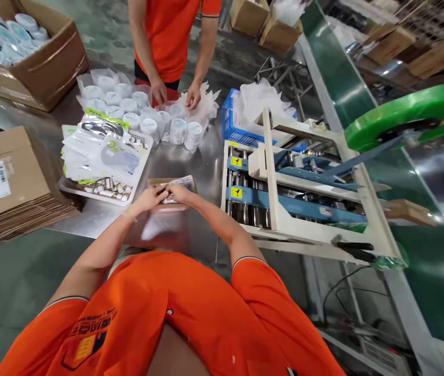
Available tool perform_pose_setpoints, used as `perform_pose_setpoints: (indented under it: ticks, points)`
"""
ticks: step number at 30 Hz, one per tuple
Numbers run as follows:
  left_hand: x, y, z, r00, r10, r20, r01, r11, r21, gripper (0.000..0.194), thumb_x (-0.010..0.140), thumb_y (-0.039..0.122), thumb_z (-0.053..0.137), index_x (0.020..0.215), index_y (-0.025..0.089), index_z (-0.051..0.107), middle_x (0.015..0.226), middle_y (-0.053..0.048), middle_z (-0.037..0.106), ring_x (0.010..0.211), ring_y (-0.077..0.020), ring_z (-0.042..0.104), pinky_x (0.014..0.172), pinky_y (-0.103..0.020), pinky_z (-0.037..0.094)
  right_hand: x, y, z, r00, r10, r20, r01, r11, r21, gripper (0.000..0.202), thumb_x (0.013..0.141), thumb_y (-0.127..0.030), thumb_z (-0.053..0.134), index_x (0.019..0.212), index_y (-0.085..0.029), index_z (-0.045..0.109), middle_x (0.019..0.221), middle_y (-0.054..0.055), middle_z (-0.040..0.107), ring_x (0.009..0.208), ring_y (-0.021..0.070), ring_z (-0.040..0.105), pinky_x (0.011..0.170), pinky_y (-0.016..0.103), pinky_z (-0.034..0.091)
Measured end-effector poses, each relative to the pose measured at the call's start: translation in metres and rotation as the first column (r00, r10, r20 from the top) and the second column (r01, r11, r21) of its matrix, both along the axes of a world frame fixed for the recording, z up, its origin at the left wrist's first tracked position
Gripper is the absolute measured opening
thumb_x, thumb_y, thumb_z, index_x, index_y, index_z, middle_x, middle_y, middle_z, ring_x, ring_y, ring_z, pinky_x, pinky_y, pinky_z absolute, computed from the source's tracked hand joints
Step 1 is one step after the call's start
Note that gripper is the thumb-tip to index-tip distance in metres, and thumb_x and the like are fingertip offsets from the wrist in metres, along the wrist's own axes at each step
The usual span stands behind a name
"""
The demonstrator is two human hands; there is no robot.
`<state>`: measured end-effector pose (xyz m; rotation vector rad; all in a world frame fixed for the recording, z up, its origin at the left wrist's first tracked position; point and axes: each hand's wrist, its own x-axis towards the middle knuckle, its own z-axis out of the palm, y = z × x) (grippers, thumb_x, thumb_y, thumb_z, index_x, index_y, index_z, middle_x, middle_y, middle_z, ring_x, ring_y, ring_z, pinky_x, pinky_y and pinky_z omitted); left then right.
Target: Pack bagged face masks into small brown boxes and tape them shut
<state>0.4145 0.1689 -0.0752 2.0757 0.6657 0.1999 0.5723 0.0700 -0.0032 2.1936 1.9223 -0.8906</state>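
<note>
A shiny grey metal table point(206, 168) bears a white plastic tray point(142, 167); just right of the tray sits a small open brown cardboard box point(172, 207), long axis running left to right; the left hand point(152, 199) and right hand point(179, 192) meet over it, grips unclear; a flat white printed packet point(186, 181) slants beyond the fingers, nearer the right hand.

The shiny packet point(102, 124) on the left says "MASK" on its green top. Yellow stickers point(236, 192) with black pictures sit on the blue bars point(263, 198).
</note>
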Motion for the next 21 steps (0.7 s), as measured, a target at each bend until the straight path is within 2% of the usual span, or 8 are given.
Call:
perform_pose_setpoints:
  ticks: [2, 5, 8, 11, 15, 18, 21]
  points:
    - [-0.006, 0.002, -0.001, 0.996, -0.078, 0.038, 0.079, 0.997, -0.006, 0.059, 0.087, 0.064, 0.083, 0.125, 0.019, 0.086, 0.077, -0.004, 0.069, 0.074, -0.0242, 0.069, 0.080, -0.034, 0.059, 0.004, -0.009, 0.002, 0.997, -0.005, 0.072, 0.002, 0.999, 0.047, 0.031, 0.110, -0.025, 0.068, 0.133, -0.008, 0.080, 0.140, 0.019, 0.079, 0.131, 0.0298, 0.071, 0.109, 0.033, 0.052]
    - [-0.012, 0.004, -0.005, 0.993, -0.095, 0.065, 0.094, 0.995, 0.025, 0.067, 0.077, 0.074, 0.090, 0.114, 0.019, 0.088, 0.076, -0.005, 0.064, 0.074, -0.0249, 0.069, 0.080, -0.035, 0.062, 0.010, -0.022, 0.005, 0.976, -0.110, 0.188, 0.094, 0.991, 0.091, 0.036, 0.111, -0.022, 0.063, 0.141, -0.007, 0.078, 0.147, 0.024, 0.075, 0.139, 0.0345, 0.069, 0.113, 0.036, 0.052]
    - [-0.012, 0.005, -0.006, 0.994, -0.104, 0.033, 0.104, 0.995, 0.003, 0.075, 0.075, 0.081, 0.088, 0.115, 0.018, 0.088, 0.081, -0.007, 0.065, 0.076, -0.0256, 0.070, 0.082, -0.037, 0.062, 0.015, -0.025, 0.004, 0.955, -0.184, 0.234, 0.191, 0.982, -0.006, 0.042, 0.108, -0.017, 0.065, 0.147, -0.006, 0.076, 0.148, 0.025, 0.075, 0.134, 0.0352, 0.074, 0.111, 0.035, 0.055]
    - [-0.011, 0.006, -0.004, 0.989, -0.146, -0.018, 0.146, 0.989, -0.002, 0.081, 0.071, 0.083, 0.089, 0.120, 0.018, 0.088, 0.085, -0.008, 0.066, 0.076, -0.0253, 0.069, 0.084, -0.039, 0.063, 0.018, -0.023, -0.002, 0.972, -0.135, 0.195, 0.153, 0.985, -0.084, 0.045, 0.105, -0.010, 0.065, 0.148, -0.007, 0.077, 0.148, 0.023, 0.076, 0.137, 0.0367, 0.073, 0.115, 0.036, 0.055]
    - [-0.009, 0.002, -0.004, 0.984, -0.175, -0.016, 0.176, 0.983, 0.052, 0.077, 0.069, 0.079, 0.093, 0.114, 0.016, 0.090, 0.089, -0.010, 0.066, 0.088, -0.0293, 0.070, 0.093, -0.043, 0.064, 0.016, -0.016, -0.011, 0.981, -0.114, 0.158, 0.132, 0.985, -0.110, 0.048, 0.102, -0.006, 0.065, 0.148, -0.011, 0.079, 0.143, 0.020, 0.080, 0.135, 0.0343, 0.075, 0.114, 0.034, 0.056]
    - [-0.008, 0.001, -0.007, 0.982, -0.184, -0.036, 0.186, 0.978, 0.089, 0.069, 0.077, 0.079, 0.089, 0.108, 0.017, 0.091, 0.094, -0.013, 0.067, 0.097, -0.0319, 0.071, 0.102, -0.045, 0.063, 0.012, -0.006, -0.013, 0.979, -0.134, 0.157, 0.156, 0.978, -0.136, 0.043, 0.103, -0.006, 0.064, 0.142, -0.006, 0.082, 0.138, 0.022, 0.081, 0.126, 0.0329, 0.079, 0.107, 0.031, 0.058]
    - [-0.007, 0.002, -0.008, 0.977, -0.192, -0.096, 0.203, 0.973, 0.110, 0.063, 0.087, 0.073, 0.082, 0.114, 0.018, 0.091, 0.104, -0.016, 0.070, 0.108, -0.0342, 0.073, 0.109, -0.047, 0.062, 0.015, -0.005, -0.005, 0.980, -0.126, 0.156, 0.149, 0.978, -0.148, 0.037, 0.104, -0.005, 0.059, 0.130, -0.006, 0.086, 0.133, 0.023, 0.083, 0.123, 0.0319, 0.080, 0.103, 0.030, 0.058]
